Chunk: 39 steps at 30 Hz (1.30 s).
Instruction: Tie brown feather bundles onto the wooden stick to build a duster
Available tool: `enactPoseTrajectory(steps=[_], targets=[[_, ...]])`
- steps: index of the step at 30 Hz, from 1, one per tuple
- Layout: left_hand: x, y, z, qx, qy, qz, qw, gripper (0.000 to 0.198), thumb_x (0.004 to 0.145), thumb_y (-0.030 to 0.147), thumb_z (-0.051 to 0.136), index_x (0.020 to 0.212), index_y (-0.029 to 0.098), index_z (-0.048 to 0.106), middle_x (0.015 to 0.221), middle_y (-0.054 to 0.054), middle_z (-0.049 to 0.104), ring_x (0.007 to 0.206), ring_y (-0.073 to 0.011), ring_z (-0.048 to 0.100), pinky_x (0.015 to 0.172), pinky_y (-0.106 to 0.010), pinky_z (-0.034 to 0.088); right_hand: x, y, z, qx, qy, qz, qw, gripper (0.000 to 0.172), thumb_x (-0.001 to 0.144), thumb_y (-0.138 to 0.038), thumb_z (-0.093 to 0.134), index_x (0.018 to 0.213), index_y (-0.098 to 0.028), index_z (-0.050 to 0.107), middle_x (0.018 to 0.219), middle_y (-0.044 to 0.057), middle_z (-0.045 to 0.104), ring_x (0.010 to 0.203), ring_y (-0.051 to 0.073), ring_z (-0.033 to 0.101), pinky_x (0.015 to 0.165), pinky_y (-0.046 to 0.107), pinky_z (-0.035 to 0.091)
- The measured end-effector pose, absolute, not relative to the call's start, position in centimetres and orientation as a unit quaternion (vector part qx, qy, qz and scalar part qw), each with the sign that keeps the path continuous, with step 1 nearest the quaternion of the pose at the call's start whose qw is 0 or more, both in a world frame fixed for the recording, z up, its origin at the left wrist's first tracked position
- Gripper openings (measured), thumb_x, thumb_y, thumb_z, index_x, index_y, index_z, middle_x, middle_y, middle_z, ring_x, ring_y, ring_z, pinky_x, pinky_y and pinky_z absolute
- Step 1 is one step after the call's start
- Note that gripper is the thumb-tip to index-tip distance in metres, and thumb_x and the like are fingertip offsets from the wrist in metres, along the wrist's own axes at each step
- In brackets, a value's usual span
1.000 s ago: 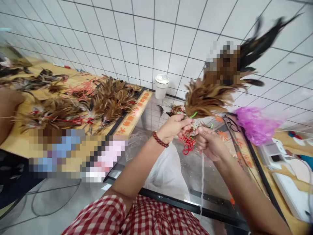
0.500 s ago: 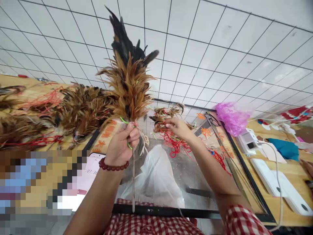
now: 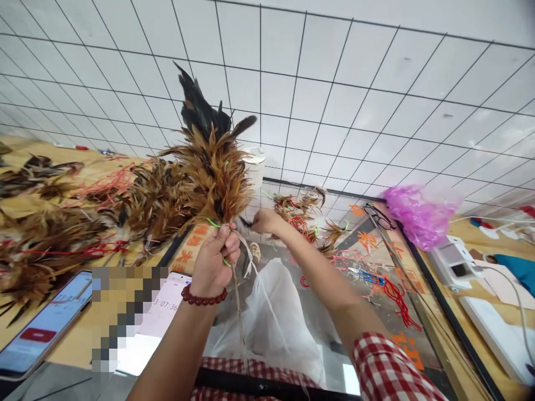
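My left hand [image 3: 217, 256] is wrapped round the thin stick of a feather duster [image 3: 217, 178], just below its feathers. The duster stands upright, brown and bushy below with long black feathers on top. A green tie and a pale strip [image 3: 246, 253] show by the fingers. Close to the duster's base, my right hand [image 3: 265, 221] is closed in a pinch, and a small dark feather [image 3: 246, 223] sticks out from its fingertips. Beyond that hand, loose feathers [image 3: 305, 206] with red cords lie on the glass tabletop [image 3: 334, 328].
Piles of brown feathers [image 3: 58, 223] with red string cover the left side. Two phones lie there, one blue-screened phone [image 3: 45, 323]. To the right are blue-handled snips [image 3: 365, 275], glasses [image 3: 379, 217], a pink plastic bag [image 3: 422, 214] and a white power strip [image 3: 495, 334].
My right hand has moved left from the loose feathers to the duster's base with a dark feather in its fingers. My left hand keeps its grip. The view has shifted.
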<state>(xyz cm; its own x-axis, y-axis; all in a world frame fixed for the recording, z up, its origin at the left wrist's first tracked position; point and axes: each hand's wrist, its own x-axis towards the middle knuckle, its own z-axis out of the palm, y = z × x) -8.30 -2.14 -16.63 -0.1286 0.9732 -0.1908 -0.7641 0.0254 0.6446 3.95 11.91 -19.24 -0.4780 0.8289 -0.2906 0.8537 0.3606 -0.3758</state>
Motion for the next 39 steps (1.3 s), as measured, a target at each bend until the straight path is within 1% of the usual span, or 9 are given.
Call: enactPoseTrajectory(steps=[3,7,11,16,20,23,26,32,39], targets=[[-8.4,-1.7,-17.3,0.143,0.317,0.681,0.644,0.016,0.077,0.021,0.073,0.079,0.010,0.061,0.051,0.006,0.040,0.039,-0.0017,0.029,0.034,-0.013,0.020,9.2,12.7,-18.3,0.492,0.826,-0.274,-0.011,0.022,0.079,-0.033,0.064,0.091,-0.019,0.076,0.081,0.002,0.074,0.074,0.014,0.067,0.068,0.020,0.047],[-7.8,-1.3,-17.6,0.132,0.318,0.672,0.656,0.013,0.083,0.021,0.068,0.080,0.010,0.060,0.052,0.006,0.039,0.039,-0.0017,0.028,0.034,-0.013,0.020,14.2,15.8,-17.6,0.638,0.744,-0.142,-0.136,0.026,0.085,-0.028,0.054,0.098,-0.019,0.074,0.095,0.006,0.073,0.091,0.018,0.065,0.077,0.025,0.046],[-7.2,-1.4,-17.6,0.130,0.323,0.668,0.657,0.012,0.086,0.019,0.063,0.080,0.010,0.059,0.052,0.006,0.038,0.039,-0.0018,0.026,0.034,-0.013,0.019,12.3,18.2,-18.7,0.643,0.750,-0.078,-0.131,0.028,0.088,-0.029,0.049,0.101,-0.025,0.073,0.103,0.007,0.071,0.100,0.022,0.062,0.083,0.030,0.045],[-7.3,-1.5,-16.9,0.120,0.318,0.663,0.667,0.013,0.090,0.019,0.057,0.081,0.010,0.058,0.053,0.006,0.038,0.038,-0.0017,0.025,0.034,-0.012,0.020,7.7,18.6,-20.5,0.599,0.787,-0.079,-0.126,0.018,0.080,-0.024,0.062,0.093,-0.018,0.072,0.113,0.014,0.066,0.113,0.028,0.053,0.094,0.038,0.039],[-7.6,-0.5,-16.0,0.121,0.306,0.638,0.697,0.012,0.089,0.018,0.057,0.080,0.010,0.058,0.054,0.007,0.036,0.038,-0.0016,0.025,0.033,-0.012,0.020,9.3,18.2,-19.3,0.555,0.811,-0.118,-0.142,0.013,0.085,-0.020,0.055,0.092,-0.017,0.066,0.097,0.009,0.068,0.095,0.020,0.059,0.084,0.031,0.043],[-7.3,0.9,-15.7,0.150,0.299,0.611,0.718,0.010,0.086,0.017,0.062,0.080,0.010,0.058,0.056,0.006,0.038,0.039,-0.0012,0.028,0.034,-0.011,0.021,13.1,16.2,-16.2,0.472,0.814,-0.227,-0.252,0.021,0.094,-0.029,0.044,0.107,-0.017,0.056,0.082,0.002,0.065,0.069,0.012,0.057,0.065,0.024,0.045],[-5.8,2.2,-15.7,0.189,0.304,0.577,0.734,0.010,0.083,0.017,0.065,0.081,0.010,0.059,0.059,0.004,0.042,0.041,-0.0006,0.031,0.034,-0.010,0.021,16.4,12.1,-12.1,0.339,0.809,-0.337,-0.344,0.027,0.092,-0.037,0.053,0.110,-0.018,0.055,0.077,-0.001,0.061,0.060,0.010,0.052,0.058,0.022,0.043],[-1.1,2.6,-15.9,0.252,0.356,0.549,0.713,0.019,0.079,0.021,0.069,0.072,0.010,0.055,0.056,0.004,0.044,0.039,-0.0003,0.028,0.034,-0.011,0.017,16.3,5.9,-7.7,0.187,0.927,-0.263,-0.190,0.018,0.091,-0.022,0.054,0.097,-0.018,0.070,0.092,0.005,0.067,0.086,0.014,0.060,0.081,0.027,0.045],[1.2,1.3,-15.5,0.258,0.330,0.539,0.730,0.037,0.077,0.046,0.070,0.080,0.014,0.051,0.059,0.002,0.049,0.041,-0.0017,0.031,0.036,-0.011,0.018,16.3,5.8,-9.9,0.313,0.920,-0.101,-0.211,0.018,0.084,-0.010,0.056,0.086,-0.018,0.071,0.081,0.002,0.068,0.080,0.014,0.059,0.076,0.025,0.041]])
